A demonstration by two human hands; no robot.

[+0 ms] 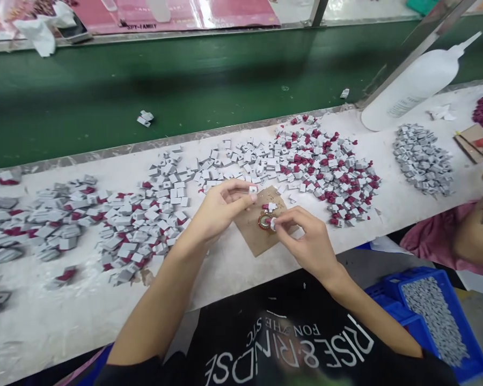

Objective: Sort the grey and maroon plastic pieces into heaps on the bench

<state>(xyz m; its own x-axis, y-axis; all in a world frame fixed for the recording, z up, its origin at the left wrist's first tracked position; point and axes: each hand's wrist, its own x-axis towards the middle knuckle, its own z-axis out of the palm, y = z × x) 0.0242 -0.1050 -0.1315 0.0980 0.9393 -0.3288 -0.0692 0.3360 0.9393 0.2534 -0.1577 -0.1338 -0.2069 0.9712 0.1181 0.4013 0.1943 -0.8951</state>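
Observation:
My left hand (227, 206) pinches a small light-grey plastic piece (253, 189) between thumb and fingertips, over the far left edge of a brown cardboard square (261, 244). Just to the right, my right hand (306, 236) grips a grey-and-maroon plastic piece (272, 223) by its grey part. Its maroon end is at a small round bottle cap (262, 221) lying on the cardboard; whether it touches what is inside I cannot tell. Another grey-and-maroon piece (270, 206) lies on the cardboard behind the cap.
Loose grey pieces (177, 179) and mixed grey-maroon piles (330, 166) spread across the white table. A white squeeze bottle (414, 86) leans at the back right, near a grey pile (422, 158). Another person's arm (478, 225) is at the right, above a blue crate (467, 327).

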